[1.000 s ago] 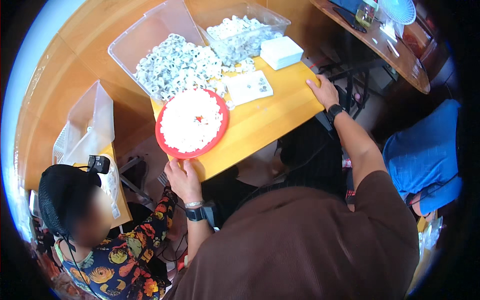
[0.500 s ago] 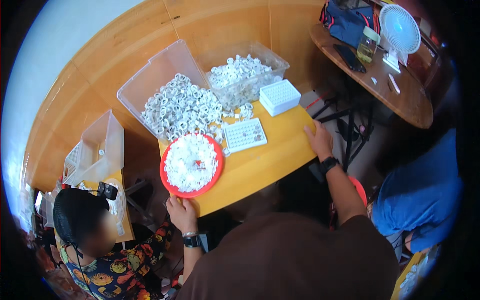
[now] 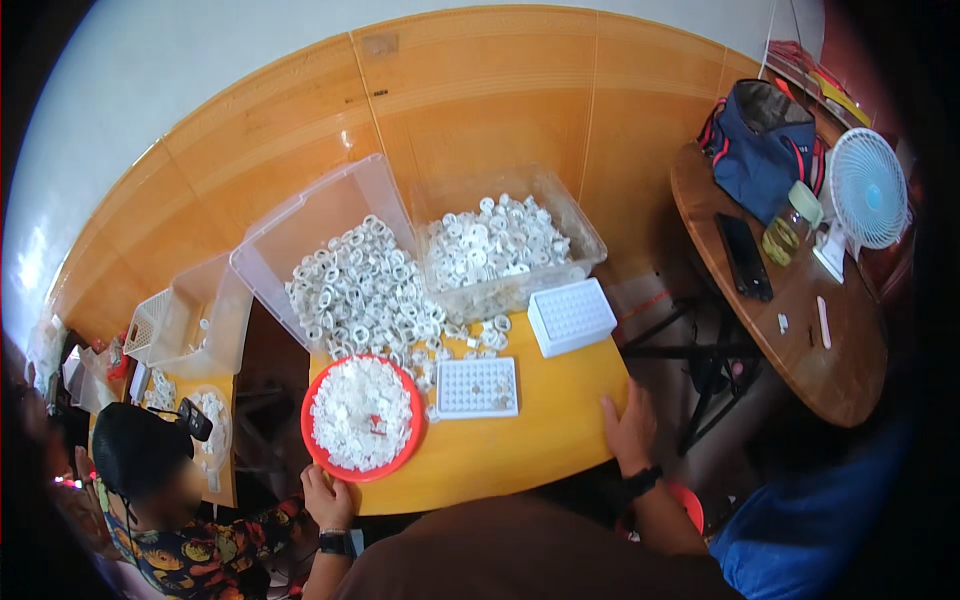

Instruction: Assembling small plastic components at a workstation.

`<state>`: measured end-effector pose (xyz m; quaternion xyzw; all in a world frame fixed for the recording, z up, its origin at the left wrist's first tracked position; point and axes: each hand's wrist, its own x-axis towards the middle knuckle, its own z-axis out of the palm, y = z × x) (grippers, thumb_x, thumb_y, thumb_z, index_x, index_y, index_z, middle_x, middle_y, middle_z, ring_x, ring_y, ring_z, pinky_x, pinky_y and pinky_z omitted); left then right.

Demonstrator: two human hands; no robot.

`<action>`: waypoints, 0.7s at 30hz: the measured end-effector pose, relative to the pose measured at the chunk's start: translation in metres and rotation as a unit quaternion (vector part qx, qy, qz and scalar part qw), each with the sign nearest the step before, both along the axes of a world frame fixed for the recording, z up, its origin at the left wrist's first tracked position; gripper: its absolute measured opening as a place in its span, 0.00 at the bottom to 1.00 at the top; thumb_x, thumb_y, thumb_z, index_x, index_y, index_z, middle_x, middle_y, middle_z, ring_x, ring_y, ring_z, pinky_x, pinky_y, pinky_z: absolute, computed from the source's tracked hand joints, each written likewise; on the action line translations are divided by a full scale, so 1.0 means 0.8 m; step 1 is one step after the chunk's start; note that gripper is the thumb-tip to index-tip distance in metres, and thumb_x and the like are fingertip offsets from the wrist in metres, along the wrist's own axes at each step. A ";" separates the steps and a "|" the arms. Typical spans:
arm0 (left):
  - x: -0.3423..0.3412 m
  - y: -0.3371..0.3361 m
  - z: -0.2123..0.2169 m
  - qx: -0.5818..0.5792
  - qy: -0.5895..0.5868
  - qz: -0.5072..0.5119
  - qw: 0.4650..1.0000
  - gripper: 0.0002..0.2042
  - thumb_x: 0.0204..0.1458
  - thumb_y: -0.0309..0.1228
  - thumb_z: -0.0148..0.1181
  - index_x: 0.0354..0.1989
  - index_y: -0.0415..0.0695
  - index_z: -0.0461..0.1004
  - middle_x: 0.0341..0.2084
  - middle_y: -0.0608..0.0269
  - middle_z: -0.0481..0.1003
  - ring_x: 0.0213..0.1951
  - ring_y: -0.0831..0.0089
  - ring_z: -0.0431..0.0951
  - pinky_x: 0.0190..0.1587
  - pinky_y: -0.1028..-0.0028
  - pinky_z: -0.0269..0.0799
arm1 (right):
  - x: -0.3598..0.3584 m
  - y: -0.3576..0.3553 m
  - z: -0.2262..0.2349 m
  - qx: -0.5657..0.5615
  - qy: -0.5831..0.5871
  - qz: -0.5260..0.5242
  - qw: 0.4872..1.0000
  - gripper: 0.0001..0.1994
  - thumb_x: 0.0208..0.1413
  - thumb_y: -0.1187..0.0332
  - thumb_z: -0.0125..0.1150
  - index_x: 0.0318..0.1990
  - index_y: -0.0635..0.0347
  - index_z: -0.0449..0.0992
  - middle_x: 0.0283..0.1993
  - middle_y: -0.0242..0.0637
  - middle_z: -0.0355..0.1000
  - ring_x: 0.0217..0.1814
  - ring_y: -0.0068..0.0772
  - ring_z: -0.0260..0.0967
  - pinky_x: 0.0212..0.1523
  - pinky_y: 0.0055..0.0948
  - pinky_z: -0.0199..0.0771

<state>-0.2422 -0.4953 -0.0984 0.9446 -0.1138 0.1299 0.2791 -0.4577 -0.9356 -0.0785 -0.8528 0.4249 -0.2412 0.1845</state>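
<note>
Yellow table (image 3: 510,455), one, between two hands (image 3: 328,502) (image 3: 632,432), bearing one red tray (image 3: 401,459).

1. Head view: a wide fisheye on the person's head, looking from above the near side of the table (image 3: 500,455).
2. It faces downward and forward, over the table to the wood-panelled wall (image 3: 480,90) behind.
3. The table is fairly close.

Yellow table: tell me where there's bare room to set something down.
The bare patch on the yellow table is its front part, bordered by the red bowl at left, the white grid tray and tray stack behind, and the right hand at right. The back is crowded with the heap of white parts and the filled clear bin.
</note>
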 end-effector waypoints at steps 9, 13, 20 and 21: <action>-0.006 -0.007 0.008 -0.009 0.004 -0.005 1.000 0.17 0.40 0.28 0.53 0.43 0.42 0.69 0.44 0.48 0.69 0.46 0.47 0.72 0.47 0.59 0.70 | -0.007 0.001 0.013 0.031 0.013 0.005 0.999 0.29 0.54 0.61 0.60 0.59 0.67 0.62 0.56 0.56 0.64 0.58 0.58 0.61 0.57 0.46 0.63; -0.010 -0.006 0.008 -0.010 0.003 0.005 1.000 0.17 0.40 0.28 0.53 0.43 0.41 0.69 0.45 0.47 0.69 0.46 0.47 0.72 0.47 0.59 0.70 | -0.004 0.002 0.017 0.030 -0.015 0.018 0.999 0.29 0.53 0.61 0.60 0.59 0.67 0.61 0.55 0.55 0.64 0.57 0.58 0.62 0.56 0.45 0.63; -0.011 -0.003 0.007 -0.017 -0.006 0.000 1.000 0.17 0.42 0.29 0.54 0.43 0.41 0.68 0.45 0.46 0.70 0.45 0.46 0.73 0.45 0.58 0.71 | -0.004 0.009 0.019 0.033 0.009 0.003 0.999 0.27 0.55 0.60 0.58 0.59 0.65 0.62 0.54 0.55 0.65 0.56 0.57 0.64 0.54 0.45 0.66; -0.012 -0.003 0.007 -0.017 0.004 0.005 1.000 0.17 0.42 0.29 0.54 0.43 0.41 0.68 0.45 0.46 0.70 0.45 0.46 0.73 0.45 0.58 0.71 | -0.004 0.010 0.022 0.033 0.019 0.007 0.999 0.27 0.55 0.60 0.58 0.59 0.65 0.62 0.54 0.55 0.65 0.56 0.57 0.64 0.54 0.45 0.66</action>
